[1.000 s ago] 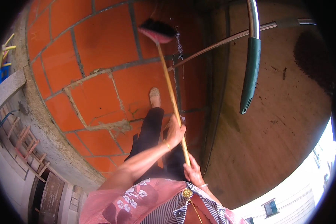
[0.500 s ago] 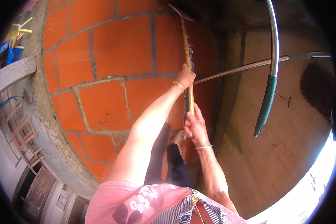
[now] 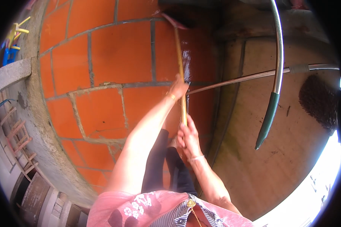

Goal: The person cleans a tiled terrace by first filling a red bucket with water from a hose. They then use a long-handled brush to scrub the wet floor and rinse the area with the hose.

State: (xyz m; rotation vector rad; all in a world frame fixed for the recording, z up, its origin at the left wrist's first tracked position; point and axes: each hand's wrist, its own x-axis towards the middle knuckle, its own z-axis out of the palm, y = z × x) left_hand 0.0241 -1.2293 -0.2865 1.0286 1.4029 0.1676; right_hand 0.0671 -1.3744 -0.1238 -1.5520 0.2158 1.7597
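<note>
A bent metal tube (image 3: 279,49) with a green sleeve (image 3: 268,121) on its lower end runs down at the upper right. Behind it slants a thin pole (image 3: 250,77) with a grey band (image 3: 299,68). Beyond both spreads a brown panel (image 3: 261,170), with a dark patch (image 3: 317,100) near the right edge. At left, a yellow thing (image 3: 14,34) stands near a blue one (image 3: 9,56); below them, a wooden frame (image 3: 21,140) lies beside a rough low wall (image 3: 60,147).

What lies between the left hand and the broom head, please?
In the head view, a stretch of handle runs from the left hand to the broom head, with orange tiles below it and a shiny streak to its right.
</note>
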